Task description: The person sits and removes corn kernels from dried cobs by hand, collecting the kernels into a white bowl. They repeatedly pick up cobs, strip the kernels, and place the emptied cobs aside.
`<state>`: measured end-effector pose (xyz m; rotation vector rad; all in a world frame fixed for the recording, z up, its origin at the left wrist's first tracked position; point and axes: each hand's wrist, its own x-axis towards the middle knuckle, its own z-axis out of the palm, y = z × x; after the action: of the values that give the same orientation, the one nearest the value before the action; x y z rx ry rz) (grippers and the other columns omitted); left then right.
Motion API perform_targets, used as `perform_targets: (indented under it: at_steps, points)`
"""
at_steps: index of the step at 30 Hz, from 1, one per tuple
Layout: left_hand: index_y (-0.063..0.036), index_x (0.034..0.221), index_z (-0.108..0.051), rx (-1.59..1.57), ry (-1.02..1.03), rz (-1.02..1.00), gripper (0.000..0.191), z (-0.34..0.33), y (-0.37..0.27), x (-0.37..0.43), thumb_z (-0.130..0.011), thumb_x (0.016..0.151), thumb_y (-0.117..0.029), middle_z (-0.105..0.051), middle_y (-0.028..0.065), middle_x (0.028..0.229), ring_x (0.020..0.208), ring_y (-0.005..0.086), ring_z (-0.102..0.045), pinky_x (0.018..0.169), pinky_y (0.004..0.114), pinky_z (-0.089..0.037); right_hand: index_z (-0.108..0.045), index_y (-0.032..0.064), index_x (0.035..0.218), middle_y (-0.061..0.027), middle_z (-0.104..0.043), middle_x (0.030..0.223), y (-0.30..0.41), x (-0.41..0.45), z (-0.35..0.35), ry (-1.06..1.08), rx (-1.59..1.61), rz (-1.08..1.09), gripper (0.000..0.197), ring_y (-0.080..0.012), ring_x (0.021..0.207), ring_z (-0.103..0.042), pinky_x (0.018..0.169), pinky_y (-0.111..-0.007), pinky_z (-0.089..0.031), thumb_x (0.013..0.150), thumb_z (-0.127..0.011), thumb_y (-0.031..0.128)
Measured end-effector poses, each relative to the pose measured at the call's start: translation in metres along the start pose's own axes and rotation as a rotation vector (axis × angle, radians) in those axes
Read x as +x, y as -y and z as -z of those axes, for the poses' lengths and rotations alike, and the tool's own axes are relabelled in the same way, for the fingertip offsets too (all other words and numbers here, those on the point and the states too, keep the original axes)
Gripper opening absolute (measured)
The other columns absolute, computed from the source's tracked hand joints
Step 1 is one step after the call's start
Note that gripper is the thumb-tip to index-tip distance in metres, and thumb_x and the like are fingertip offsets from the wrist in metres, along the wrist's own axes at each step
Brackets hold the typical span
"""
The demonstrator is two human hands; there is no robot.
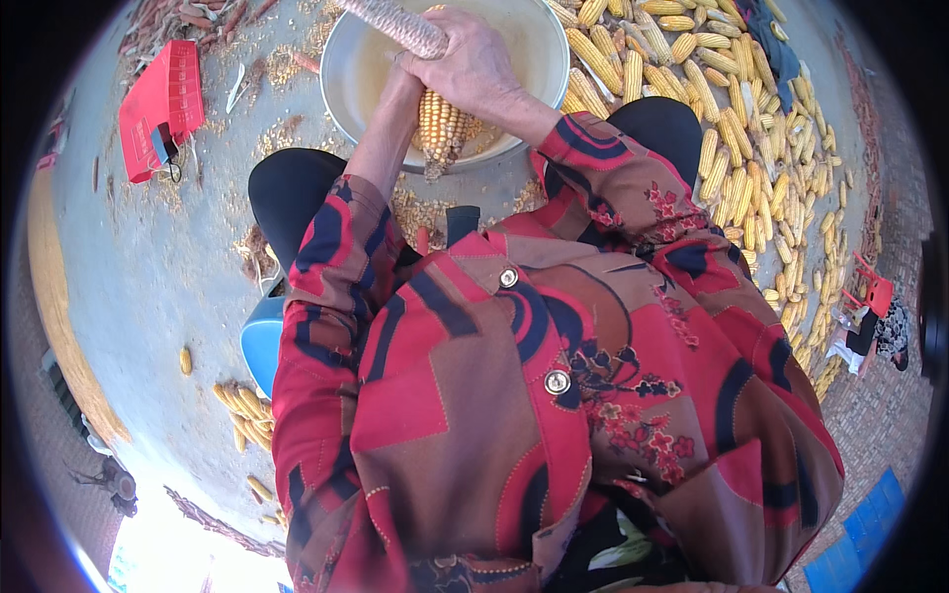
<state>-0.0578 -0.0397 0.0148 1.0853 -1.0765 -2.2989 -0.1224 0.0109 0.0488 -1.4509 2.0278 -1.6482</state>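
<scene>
My right hand [474, 63] is closed around a bare, pale corncob [397, 26], which points up and left. Below this hand, an ear of yellow corn [441, 130] with kernels on it slants over the near rim of a round metal basin [334, 96]. My left hand [404, 80] grips the ear from the left, its fingers mostly hidden behind my right hand and the cob. Loose kernels [485, 137] show inside the basin, which stands between my knees.
A large heap of corn ears [734, 148] spreads along the right. Several more ears [248, 415] lie at lower left by a blue plastic object [261, 345]. A red box [159, 111] stands at upper left, near stripped cobs [200, 22]. Kernels litter the floor. A small red chair [875, 289] is far right.
</scene>
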Motion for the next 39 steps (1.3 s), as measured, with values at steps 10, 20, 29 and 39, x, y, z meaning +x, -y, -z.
perform_targets:
  at_steps: [10, 20, 29, 39]
  points:
    - [-0.0006, 0.127, -0.047, 0.050, 0.068, 0.032, 0.049, 0.005, -0.005, 0.009, -0.024, 0.102, -0.036, -0.064, 0.0115, 0.099, 0.085, 0.0199, -0.066, 0.072, 0.032, -0.058, -0.067, 0.0000, 0.085, -0.0213, -0.066, 0.076, -0.027, 0.031, 0.009, 0.156, -0.276, -0.391, 0.043, -0.0371, 0.075, -0.066, 0.066, -0.047, -0.051, 0.073, -0.073, 0.041]
    - [-0.0003, 0.128, -0.046, 0.168, 0.095, 0.059, 0.052, 0.004, 0.008, 0.005, -0.025, 0.102, -0.040, -0.063, 0.0136, 0.105, 0.088, 0.0215, -0.067, 0.072, 0.033, -0.059, -0.067, 0.0066, 0.099, -0.0154, -0.065, 0.096, -0.018, 0.017, 0.008, -0.030, -0.288, -0.165, 0.036, -0.0370, 0.093, -0.062, 0.080, -0.044, -0.049, 0.072, -0.076, 0.030]
    - [0.0003, 0.124, -0.048, -0.101, -0.015, -0.009, 0.052, 0.008, -0.010, 0.006, -0.026, 0.102, -0.042, -0.064, 0.0116, 0.098, 0.082, 0.0203, -0.066, 0.071, 0.032, -0.058, -0.062, -0.0011, 0.105, -0.0221, -0.064, 0.097, 0.001, 0.005, 0.007, 0.106, 0.009, -0.081, 0.042, -0.0370, 0.096, -0.062, 0.083, -0.042, -0.048, 0.072, -0.074, 0.022]
    - [-0.0001, 0.123, -0.049, 0.103, 0.040, -0.032, 0.050, -0.005, 0.009, 0.005, -0.026, 0.103, -0.040, -0.064, 0.0116, 0.096, 0.080, 0.0197, -0.067, 0.068, 0.032, -0.058, -0.069, 0.0046, 0.093, -0.0188, -0.067, 0.090, -0.021, 0.030, 0.010, -0.057, -0.330, -0.236, 0.036, -0.0369, 0.089, -0.064, 0.078, -0.046, -0.050, 0.072, -0.075, 0.033]
